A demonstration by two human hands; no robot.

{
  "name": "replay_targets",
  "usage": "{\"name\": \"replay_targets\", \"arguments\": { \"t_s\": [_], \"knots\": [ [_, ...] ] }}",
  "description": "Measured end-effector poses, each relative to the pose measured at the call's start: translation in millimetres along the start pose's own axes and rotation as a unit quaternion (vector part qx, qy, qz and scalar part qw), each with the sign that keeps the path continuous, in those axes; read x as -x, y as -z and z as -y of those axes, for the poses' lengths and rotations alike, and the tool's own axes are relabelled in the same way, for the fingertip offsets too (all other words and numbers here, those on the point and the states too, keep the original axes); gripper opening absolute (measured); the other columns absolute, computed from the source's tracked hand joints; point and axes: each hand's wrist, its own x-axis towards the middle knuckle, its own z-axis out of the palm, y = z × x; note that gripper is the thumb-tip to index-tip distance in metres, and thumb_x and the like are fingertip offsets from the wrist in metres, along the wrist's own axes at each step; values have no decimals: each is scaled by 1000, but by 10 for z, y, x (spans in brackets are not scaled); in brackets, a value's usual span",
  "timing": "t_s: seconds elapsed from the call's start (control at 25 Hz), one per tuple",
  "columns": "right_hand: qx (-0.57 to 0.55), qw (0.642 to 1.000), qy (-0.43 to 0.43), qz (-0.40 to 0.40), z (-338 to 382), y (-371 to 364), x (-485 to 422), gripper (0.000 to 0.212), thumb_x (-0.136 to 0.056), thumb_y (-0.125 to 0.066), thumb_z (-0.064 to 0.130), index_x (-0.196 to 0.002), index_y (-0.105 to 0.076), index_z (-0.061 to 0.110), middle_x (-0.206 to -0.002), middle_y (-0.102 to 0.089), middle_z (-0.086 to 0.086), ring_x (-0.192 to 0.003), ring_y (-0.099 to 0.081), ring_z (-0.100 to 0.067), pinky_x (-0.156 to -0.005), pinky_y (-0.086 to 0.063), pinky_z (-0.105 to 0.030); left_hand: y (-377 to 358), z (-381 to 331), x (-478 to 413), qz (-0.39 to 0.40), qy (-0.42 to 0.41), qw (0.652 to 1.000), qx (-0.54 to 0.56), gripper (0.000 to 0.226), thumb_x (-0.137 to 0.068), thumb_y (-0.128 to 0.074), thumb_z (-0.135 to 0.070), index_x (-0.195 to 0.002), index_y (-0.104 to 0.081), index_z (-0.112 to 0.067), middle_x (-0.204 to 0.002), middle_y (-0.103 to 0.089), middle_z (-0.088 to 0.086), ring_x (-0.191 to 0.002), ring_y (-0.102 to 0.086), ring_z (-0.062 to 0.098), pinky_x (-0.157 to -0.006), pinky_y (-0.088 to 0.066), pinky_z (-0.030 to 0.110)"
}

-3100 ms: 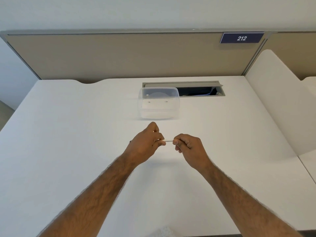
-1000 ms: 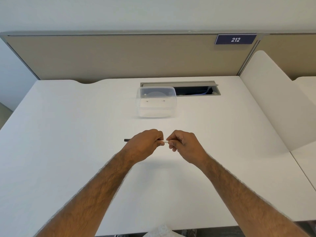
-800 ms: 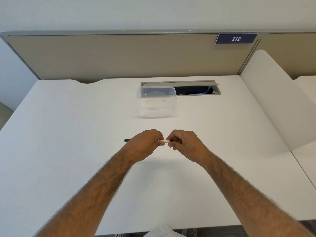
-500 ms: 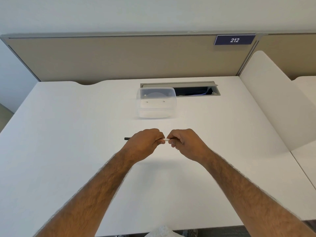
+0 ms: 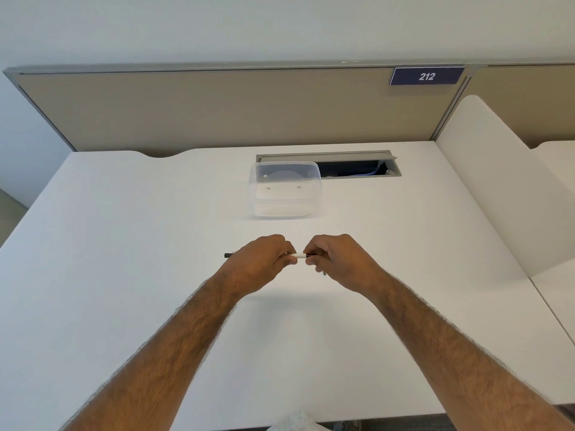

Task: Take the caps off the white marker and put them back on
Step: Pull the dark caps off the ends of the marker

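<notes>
I hold the white marker (image 5: 299,256) level above the white desk (image 5: 124,244), and only a short stretch of its barrel shows between my fists. My left hand (image 5: 259,264) is closed around the barrel, and a black end (image 5: 228,255) pokes out to its left. My right hand (image 5: 337,262) is closed on the marker's right end, where a dark cap edge (image 5: 309,256) shows at the fingertips. A small dark tip (image 5: 324,273) peeks out under the right hand. Whether that cap is seated or loose is hidden by the fingers.
A clear plastic container (image 5: 284,192) stands behind my hands near the desk's middle. Behind it is an open cable slot (image 5: 357,168) and a beige partition (image 5: 217,110) with a "212" sign (image 5: 427,76). A white divider (image 5: 485,181) borders the right side.
My hands have drifted slightly away from me and stayed close together on the marker. The black end showing left of my left hand appeared after the oldest frame.
</notes>
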Motion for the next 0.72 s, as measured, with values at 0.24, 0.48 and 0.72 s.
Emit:
{"name": "replay_targets", "arguments": {
  "t_s": [0.24, 0.48, 0.72],
  "knots": [
    [62, 995, 48, -61, -82, -18, -20, 8, -91, -69, 18, -95, -76, 15, -92, -60, 2, -83, -59, -15, -75, -50, -35, -13, 55, 6, -1, 6, 1000, -9, 25, -106, -47, -27, -114, -69, -17, -98, -60, 1, -90, -57, 21, -82, -49, 42],
    [60, 993, 15, -101, -213, -69, 12, 8, -91, -69, 17, -95, -75, 15, -90, -61, 2, -82, -60, -17, -74, -49, -33, 16, 127, 23, -35, 31, 997, -61, 22, -105, -48, -32, -115, -68, -29, -99, -66, -7, -91, -59, 17, -69, -41, 33],
    [10, 960, -175, -216, -306, -625, -1, 5, -83, -71, 20, -84, -67, 19, -75, -61, 8, -70, -56, -13, -66, -40, -27, -34, 285, 79, -30, 51, 997, -53, 23, -105, -47, -32, -117, -67, -30, -100, -66, -9, -95, -61, 19, -72, -43, 34]
  ]
}}
